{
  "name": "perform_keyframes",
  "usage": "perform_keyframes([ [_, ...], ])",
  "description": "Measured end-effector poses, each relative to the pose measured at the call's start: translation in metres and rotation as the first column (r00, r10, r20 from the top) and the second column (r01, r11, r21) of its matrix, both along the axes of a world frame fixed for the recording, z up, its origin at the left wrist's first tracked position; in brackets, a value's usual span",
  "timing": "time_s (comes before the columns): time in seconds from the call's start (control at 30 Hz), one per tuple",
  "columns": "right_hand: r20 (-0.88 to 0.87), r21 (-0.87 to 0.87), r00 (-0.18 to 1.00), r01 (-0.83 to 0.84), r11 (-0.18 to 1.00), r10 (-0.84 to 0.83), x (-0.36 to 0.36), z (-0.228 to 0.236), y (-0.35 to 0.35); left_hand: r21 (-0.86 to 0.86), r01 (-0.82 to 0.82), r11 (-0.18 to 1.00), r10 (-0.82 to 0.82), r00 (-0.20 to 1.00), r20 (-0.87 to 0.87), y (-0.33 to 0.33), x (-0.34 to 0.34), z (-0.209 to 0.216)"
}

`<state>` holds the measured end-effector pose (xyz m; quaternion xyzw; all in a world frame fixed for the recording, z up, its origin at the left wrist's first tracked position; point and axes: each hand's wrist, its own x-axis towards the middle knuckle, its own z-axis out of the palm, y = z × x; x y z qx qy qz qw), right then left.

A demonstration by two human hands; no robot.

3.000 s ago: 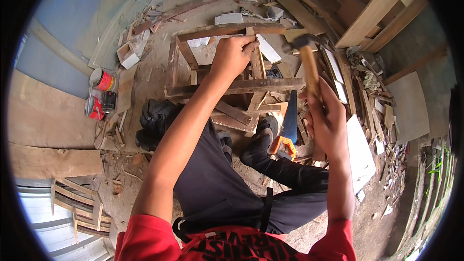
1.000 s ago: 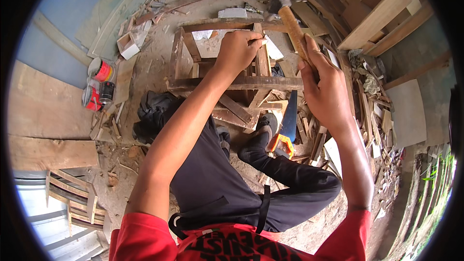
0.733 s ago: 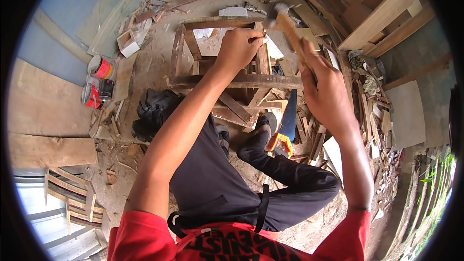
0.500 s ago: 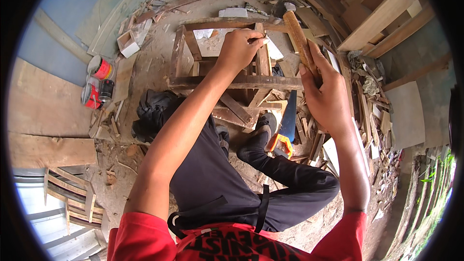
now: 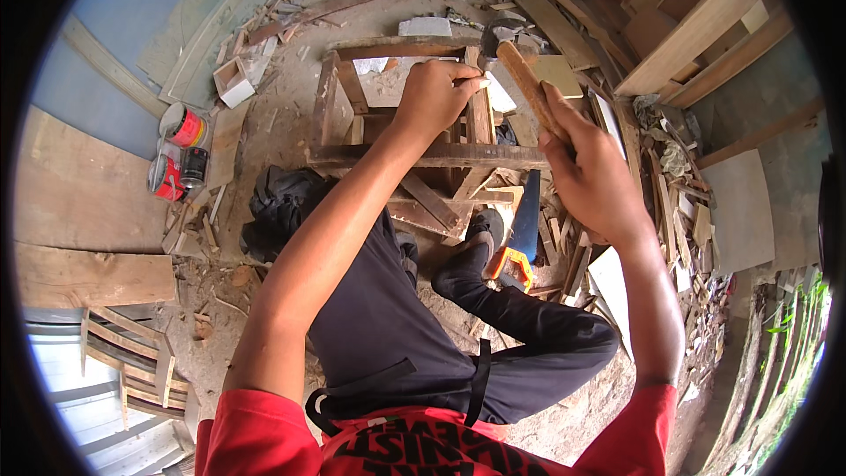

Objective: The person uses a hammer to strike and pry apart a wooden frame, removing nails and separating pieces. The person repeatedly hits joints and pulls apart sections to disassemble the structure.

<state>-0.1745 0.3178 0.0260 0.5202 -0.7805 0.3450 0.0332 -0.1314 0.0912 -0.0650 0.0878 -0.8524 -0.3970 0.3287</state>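
My right hand (image 5: pixel 595 172) is wrapped round the wooden handle of a hammer (image 5: pixel 529 86), its dark head raised at the far end near the frame's back right corner. My left hand (image 5: pixel 430 104) is pinched closed over the right part of a worn brown wooden frame (image 5: pixel 388 156). Whatever sits between those fingertips is too small to name. The frame stands on the floor in front of my feet, with slanted braces below. A handsaw (image 5: pixel 526 220) with an orange handle leans beside it, to the right of my shoe.
Scrap wood (image 5: pixel 674 203) is heaped along the right side, with boards (image 5: pixel 696 26) stacked at the far right. On the left stand several paint cans (image 5: pixel 183 126) and a small open box (image 5: pixel 233 81). A black bag (image 5: pixel 280 203) lies by my leg.
The hammer has swung left and its handle is tilted more toward the left hand. My right hand has shifted slightly down and outward; my left hand keeps its pinch, a little lower.
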Motion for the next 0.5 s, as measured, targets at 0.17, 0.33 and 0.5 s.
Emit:
perform_keyframes([
  [0.17, 0.144, -0.066, 0.986, 0.093, 0.993, -0.083, 0.017, 0.024, -0.007, -0.015, -0.024, 1.0, 0.024, 0.998, -0.057, -0.004, -0.003, -0.009],
  [0.33, 0.013, 0.116, 0.997, 0.072, 0.991, -0.074, 0.006, 0.009, -0.001, -0.021, -0.012, 1.0, 0.011, 0.998, -0.058, -0.001, -0.005, -0.005],
  [0.5, 0.188, 0.072, 0.97, 0.14, 0.987, -0.151, 0.016, 0.029, -0.003, -0.01, -0.017, 1.0, 0.017, 0.998, -0.052, -0.001, -0.001, -0.008],
])
